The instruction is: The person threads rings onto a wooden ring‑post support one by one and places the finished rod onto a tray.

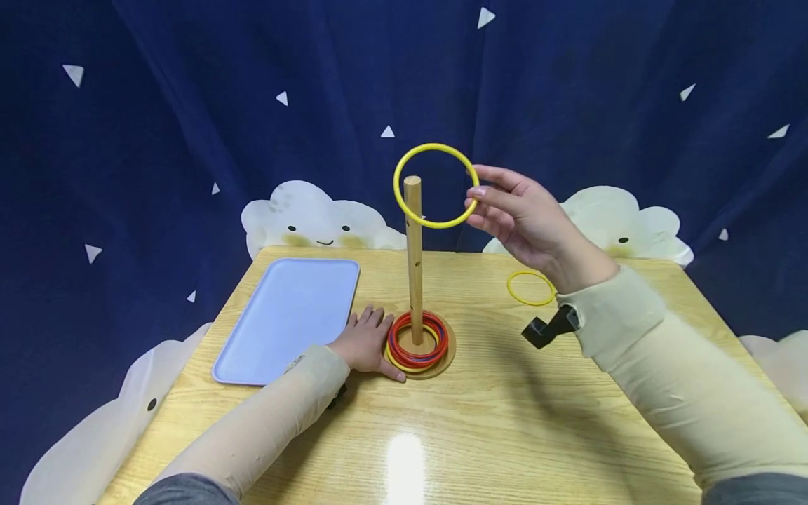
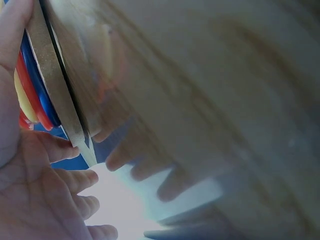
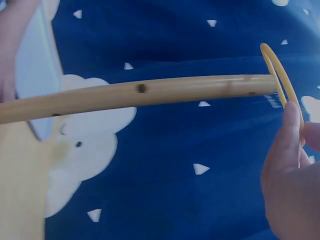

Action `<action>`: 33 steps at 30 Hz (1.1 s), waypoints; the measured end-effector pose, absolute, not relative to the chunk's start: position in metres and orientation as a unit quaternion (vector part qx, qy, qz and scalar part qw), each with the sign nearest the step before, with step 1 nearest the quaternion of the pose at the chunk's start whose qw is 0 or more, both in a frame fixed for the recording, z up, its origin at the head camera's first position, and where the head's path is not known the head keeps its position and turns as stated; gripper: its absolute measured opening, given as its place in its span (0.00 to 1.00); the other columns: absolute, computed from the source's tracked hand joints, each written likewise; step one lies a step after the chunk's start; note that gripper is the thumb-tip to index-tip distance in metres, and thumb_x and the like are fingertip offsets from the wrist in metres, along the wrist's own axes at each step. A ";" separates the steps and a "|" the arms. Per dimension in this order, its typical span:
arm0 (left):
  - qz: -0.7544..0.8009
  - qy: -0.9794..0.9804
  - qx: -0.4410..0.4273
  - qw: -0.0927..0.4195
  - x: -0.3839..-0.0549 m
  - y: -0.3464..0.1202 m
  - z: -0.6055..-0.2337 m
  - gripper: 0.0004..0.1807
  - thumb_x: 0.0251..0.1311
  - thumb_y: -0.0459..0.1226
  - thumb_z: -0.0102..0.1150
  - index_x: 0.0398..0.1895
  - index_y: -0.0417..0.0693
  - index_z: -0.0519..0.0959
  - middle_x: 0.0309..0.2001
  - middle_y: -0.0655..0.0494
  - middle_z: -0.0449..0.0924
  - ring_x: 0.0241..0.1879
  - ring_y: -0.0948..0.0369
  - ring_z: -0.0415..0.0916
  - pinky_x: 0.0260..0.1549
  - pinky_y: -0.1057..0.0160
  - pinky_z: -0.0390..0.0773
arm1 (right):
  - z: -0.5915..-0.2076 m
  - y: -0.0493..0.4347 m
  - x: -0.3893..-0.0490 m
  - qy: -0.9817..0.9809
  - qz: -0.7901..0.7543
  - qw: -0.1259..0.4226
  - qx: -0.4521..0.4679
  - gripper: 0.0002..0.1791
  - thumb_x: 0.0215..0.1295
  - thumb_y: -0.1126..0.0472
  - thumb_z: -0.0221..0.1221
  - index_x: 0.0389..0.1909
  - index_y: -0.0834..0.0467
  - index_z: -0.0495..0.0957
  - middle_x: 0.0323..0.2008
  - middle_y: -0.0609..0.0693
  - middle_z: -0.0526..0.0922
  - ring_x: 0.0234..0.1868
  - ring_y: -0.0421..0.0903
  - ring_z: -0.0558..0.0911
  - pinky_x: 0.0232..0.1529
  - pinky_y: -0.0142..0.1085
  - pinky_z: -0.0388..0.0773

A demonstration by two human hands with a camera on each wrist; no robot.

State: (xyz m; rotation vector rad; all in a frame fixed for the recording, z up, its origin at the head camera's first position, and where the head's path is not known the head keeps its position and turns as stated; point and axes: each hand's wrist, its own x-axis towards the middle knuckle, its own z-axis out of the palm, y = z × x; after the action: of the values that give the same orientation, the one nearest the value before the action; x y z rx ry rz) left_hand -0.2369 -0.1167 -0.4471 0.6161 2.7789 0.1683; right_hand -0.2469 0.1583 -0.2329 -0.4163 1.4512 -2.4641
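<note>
My right hand [image 1: 527, 217] pinches a yellow ring [image 1: 435, 225] by its right side, thumb in front. Raised high, the ring frames the top of the upright wooden pole [image 1: 414, 273] in the head view. The right wrist view shows the ring [image 3: 287, 75] nearly edge-on by the pole's end. Around the pole's foot lie several stacked rings [image 1: 410, 362], red, blue and yellow, on the round wooden base [image 1: 450, 351]. With fingers spread, my left hand [image 1: 361, 345] rests at the base's left edge, its thumb along the near side; fingertips meet the base [image 2: 56, 80] in the left wrist view.
Left of the pole, a light blue tray [image 1: 293, 308] lies on the wooden table [image 1: 480, 435]. Another yellow ring [image 1: 529, 303] lies on the table at the right, below my right hand. A dark blue curtain [image 1: 353, 63] with white triangles hangs behind.
</note>
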 end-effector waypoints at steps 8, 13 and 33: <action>0.056 0.964 0.218 0.143 -0.238 -0.116 -0.447 0.70 0.44 0.72 0.72 0.83 0.42 0.54 0.80 0.36 0.49 0.80 0.39 0.40 0.74 0.36 0.45 | -0.266 0.155 -0.255 0.540 -0.815 0.184 -0.101 0.15 0.77 0.75 0.50 0.59 0.61 0.73 0.36 0.54 0.83 0.34 0.41 0.85 0.40 0.32 0.85; 0.054 0.963 0.218 0.145 -0.238 -0.116 -0.447 0.70 0.44 0.72 0.72 0.83 0.42 0.53 0.80 0.36 0.48 0.80 0.39 0.39 0.74 0.36 0.44 | -0.289 0.154 -0.258 0.562 -0.798 0.204 -0.081 0.15 0.77 0.75 0.49 0.58 0.60 0.74 0.34 0.52 0.83 0.30 0.39 0.85 0.41 0.31 0.85; 0.055 0.964 0.213 0.147 -0.237 -0.116 -0.447 0.70 0.44 0.71 0.72 0.83 0.41 0.53 0.80 0.36 0.48 0.80 0.38 0.39 0.74 0.35 0.43 | -0.382 0.150 -0.260 0.695 -0.668 0.252 -0.084 0.26 0.77 0.73 0.51 0.72 0.75 0.61 0.46 0.54 0.79 0.45 0.43 0.83 0.51 0.38 0.83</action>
State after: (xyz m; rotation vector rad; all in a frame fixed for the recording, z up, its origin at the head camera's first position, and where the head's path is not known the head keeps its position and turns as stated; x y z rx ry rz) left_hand -0.2372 -0.1158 -0.4468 0.6144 2.7752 0.1577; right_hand -0.2599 0.1503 -0.3820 -0.2281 1.8902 -1.8167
